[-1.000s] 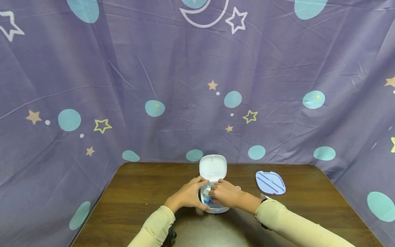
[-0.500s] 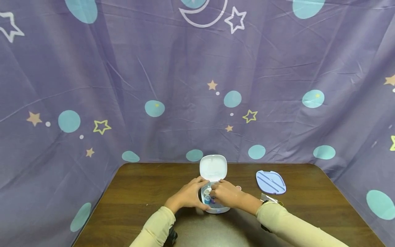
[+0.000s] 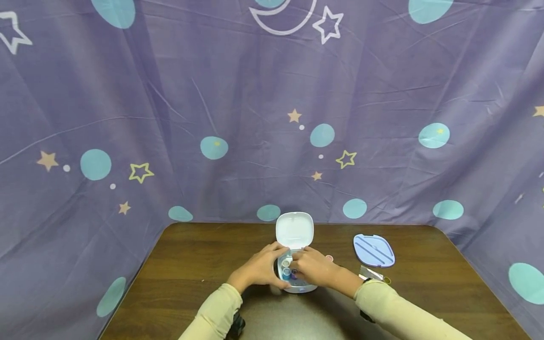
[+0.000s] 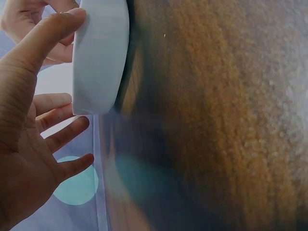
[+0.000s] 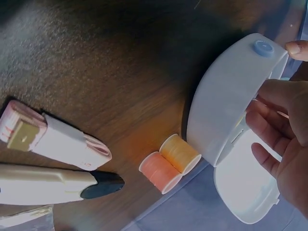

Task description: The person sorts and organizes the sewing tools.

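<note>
A white sewing box (image 3: 301,289) stands on the table with its lid (image 3: 294,230) raised at the back. Inside it I see a teal spool (image 3: 286,274), a pale spool (image 3: 285,264) and something purple (image 3: 294,274). My left hand (image 3: 258,267) holds the box from its left side; in the left wrist view the thumb lies on the near rim and fingers touch the far end. My right hand (image 3: 315,267) reaches over the right wall, thumb and index finger inside the box (image 5: 226,91). Its fingertips are hidden, so whatever they touch cannot be made out.
Right of the box lie an orange spool (image 5: 180,154), a coral spool (image 5: 160,172), a folded tape measure (image 5: 57,137) and a white tool with a black end (image 5: 53,184). Farther back is a blue tray-like insert (image 3: 374,250); a silvery packet (image 3: 369,272) lies by the right forearm.
Both hands keep nearly the same place at the box. The right sleeve has shifted slightly, showing more of the silvery packet than a second ago.
</note>
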Available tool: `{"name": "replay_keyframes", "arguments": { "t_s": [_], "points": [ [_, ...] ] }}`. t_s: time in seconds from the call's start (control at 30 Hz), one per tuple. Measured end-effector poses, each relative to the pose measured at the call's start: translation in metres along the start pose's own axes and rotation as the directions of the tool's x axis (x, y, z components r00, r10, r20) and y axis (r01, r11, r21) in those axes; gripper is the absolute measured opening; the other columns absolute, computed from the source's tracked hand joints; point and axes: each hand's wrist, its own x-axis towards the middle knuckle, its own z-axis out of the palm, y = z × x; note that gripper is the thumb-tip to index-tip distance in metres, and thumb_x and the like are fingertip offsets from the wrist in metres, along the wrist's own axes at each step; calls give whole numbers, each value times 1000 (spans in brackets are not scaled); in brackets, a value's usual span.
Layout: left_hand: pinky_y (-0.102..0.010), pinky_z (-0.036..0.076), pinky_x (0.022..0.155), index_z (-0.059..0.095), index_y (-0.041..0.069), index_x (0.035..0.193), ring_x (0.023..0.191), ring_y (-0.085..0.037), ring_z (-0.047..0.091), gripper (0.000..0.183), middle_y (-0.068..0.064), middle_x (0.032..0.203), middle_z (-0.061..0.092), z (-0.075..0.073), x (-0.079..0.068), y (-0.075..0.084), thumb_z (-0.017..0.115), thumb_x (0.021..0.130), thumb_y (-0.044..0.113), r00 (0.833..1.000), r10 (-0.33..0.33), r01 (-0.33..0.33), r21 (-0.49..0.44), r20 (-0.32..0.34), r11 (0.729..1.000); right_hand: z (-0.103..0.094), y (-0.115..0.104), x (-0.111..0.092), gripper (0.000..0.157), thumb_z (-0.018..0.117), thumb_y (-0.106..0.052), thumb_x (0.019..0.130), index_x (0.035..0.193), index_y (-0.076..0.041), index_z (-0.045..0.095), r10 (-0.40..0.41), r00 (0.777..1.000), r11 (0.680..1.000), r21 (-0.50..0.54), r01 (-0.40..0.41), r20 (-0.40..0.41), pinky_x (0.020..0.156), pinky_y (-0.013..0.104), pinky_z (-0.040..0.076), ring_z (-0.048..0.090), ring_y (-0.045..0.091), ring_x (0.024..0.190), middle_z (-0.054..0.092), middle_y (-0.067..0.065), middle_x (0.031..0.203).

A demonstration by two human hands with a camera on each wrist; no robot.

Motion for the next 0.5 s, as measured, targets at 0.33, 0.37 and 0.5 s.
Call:
{"name": "replay_keyframes", "arguments": {
  "t_s": [0.33,0.37,0.5],
  "points": [
    [-40,51,104,51,9,150,127,-17,52,101,1,140,53,2,1,-1,89,69,55,1000,21,-21,-3,-16,1000,-8,3,-3,20,84,-32,83,96,-19,77,43,999,997,58,-43,-1,81,32,50,64,9,86,70,-7,89],
    [-40,51,104,51,9,150,127,-17,52,101,1,140,53,2,1,-1,89,69,55,1000,18,-18,-2,-18,1000,-9,4,-4,21,83,-33,83,97,-18,77,50,999,997,66,-49,-20,83,32,51,65,10,87,71,-7,91],
    [-41,50,105,52,9,149,128,-17,52,100,3,140,53,2,-2,-1,90,68,53,999,14,-14,-7,-29,1000,-13,9,-9,23,85,-29,83,98,-14,77,116,980,988,120,-97,-162,80,32,52,64,10,83,71,-4,91]
  ]
}}
